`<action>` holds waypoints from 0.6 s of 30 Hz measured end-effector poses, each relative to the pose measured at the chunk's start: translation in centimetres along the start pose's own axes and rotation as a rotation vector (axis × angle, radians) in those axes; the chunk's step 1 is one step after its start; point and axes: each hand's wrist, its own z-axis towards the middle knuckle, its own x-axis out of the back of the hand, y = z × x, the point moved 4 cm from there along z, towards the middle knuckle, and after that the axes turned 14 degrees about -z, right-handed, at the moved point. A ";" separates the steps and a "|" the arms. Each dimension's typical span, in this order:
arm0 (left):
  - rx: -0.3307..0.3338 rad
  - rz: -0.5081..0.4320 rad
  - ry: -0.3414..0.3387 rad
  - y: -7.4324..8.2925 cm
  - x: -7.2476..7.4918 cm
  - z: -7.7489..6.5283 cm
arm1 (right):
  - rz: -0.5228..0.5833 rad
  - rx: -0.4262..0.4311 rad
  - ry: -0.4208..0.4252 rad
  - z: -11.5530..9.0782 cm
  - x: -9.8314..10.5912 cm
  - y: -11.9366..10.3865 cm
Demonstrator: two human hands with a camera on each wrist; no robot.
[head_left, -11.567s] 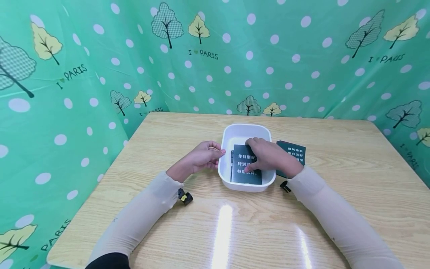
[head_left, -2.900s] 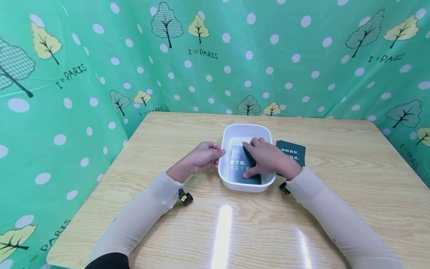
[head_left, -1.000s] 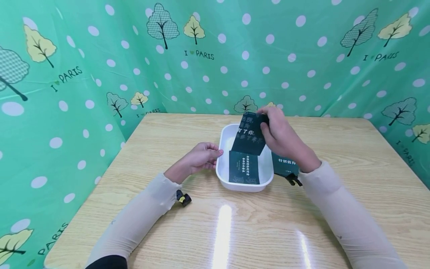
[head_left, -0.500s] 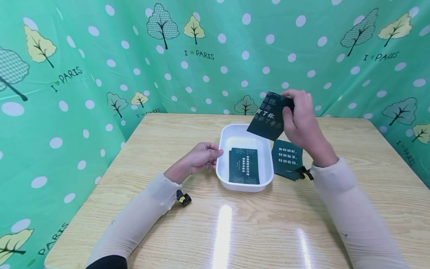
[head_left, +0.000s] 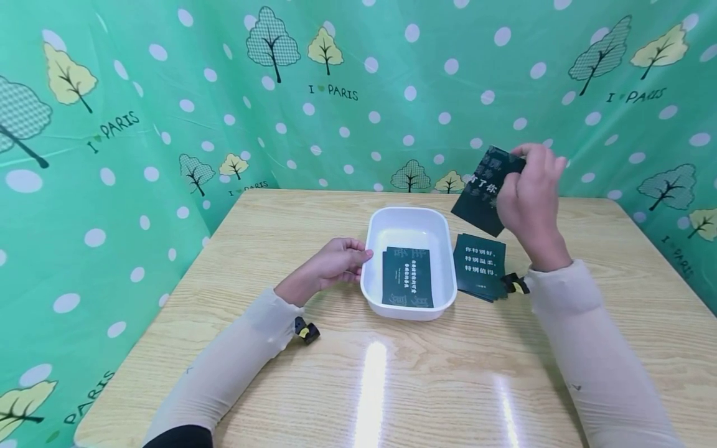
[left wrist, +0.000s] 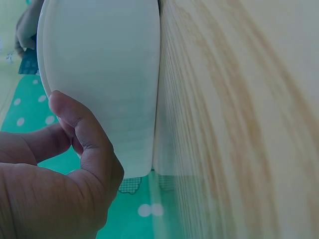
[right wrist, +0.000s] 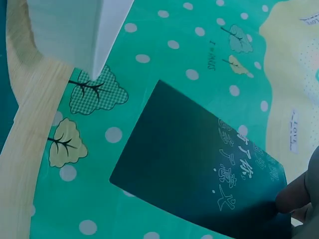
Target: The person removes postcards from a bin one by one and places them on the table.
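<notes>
A dark green card [head_left: 484, 190] with white lettering hangs tilted in the air, pinched at its upper edge between the thumb and fingers of my right hand [head_left: 534, 190]. In the right wrist view the same card [right wrist: 199, 164] stretches away from the thumb. My left hand [head_left: 338, 264] holds the left rim of a white plastic basin [head_left: 409, 314], thumb at the rim and fingers curled on the outside. Inside the basin, toward its near end, lies a small stack of green cards [head_left: 407, 280]. Another stack of cards [head_left: 480, 264] rests on the table just right of the basin.
The wooden table [head_left: 269, 386] has its far edge against a green polka-dot curtain [head_left: 336, 137] printed with trees. Black wrist straps [head_left: 306, 331] show below the left wrist. The right forearm passes over the table beside the loose stack.
My right hand has lifted a card out of the basin and carried it up and right, above the table stack. Another card now shows uppermost inside the basin. My left hand stays on the rim.
</notes>
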 end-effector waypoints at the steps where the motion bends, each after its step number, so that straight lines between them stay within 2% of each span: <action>1: 0.000 0.000 0.000 0.0 0.0 0.0 | -0.018 -0.025 -0.013 0.0 -0.1 0.3; 6: 0.003 0.005 0.000 0.0 0.0 -0.1 | -0.082 -0.141 -0.138 -0.2 -1.1 1.7; 12: 0.002 0.006 -0.002 0.0 -0.1 -0.1 | -0.106 -0.225 -0.396 -0.6 -2.6 3.4; 15: -0.001 0.009 -0.002 0.1 0.0 -0.1 | -0.083 -0.235 -0.546 -1.0 -3.4 4.1; 18: 0.003 0.011 0.000 0.1 0.0 -0.1 | -0.059 -0.193 -0.703 -1.6 -4.3 4.4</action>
